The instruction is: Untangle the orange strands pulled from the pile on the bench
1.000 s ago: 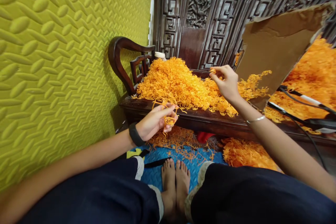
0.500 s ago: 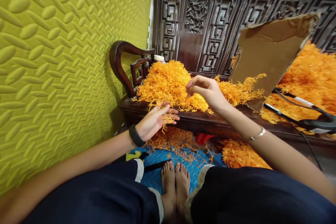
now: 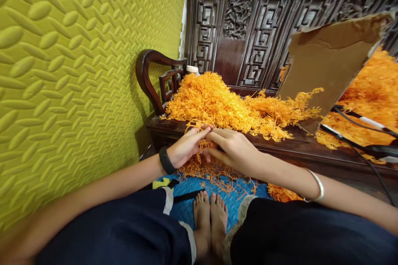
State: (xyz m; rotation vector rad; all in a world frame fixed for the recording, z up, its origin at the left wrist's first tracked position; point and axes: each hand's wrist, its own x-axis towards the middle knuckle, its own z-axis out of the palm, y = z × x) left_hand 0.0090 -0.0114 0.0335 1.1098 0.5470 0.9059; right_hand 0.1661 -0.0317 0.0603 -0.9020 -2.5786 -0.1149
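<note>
My left hand (image 3: 186, 145) is turned palm inward in front of the bench, with a few thin, branching orange plastic-like pieces (image 3: 199, 157) held in it. Some strands stick up above the thumb and others dangle below the palm. My right hand (image 3: 236, 149) meets it from the right, its fingers bent and pinched on the pieces at the left fingertips. The fingertips partly cover one another, so the exact grip is hidden. Just behind both hands, a large heap of the same orange pieces (image 3: 205, 95) lies on a dark carved wooden bench (image 3: 280, 145).
A brown cardboard sheet (image 3: 323, 62) leans upright on the bench, with a second orange heap (image 3: 370, 91) and a black-and-white strapped item (image 3: 360, 122) to its right. A white-lidded jar (image 3: 192, 69) stands behind the heap. Loose orange strands (image 3: 224, 182) litter the blue mat (image 3: 186, 207).
My right hand has come down and left from above the bench heap to meet my left hand. The left hand still holds its orange pieces. The view has shifted slightly.
</note>
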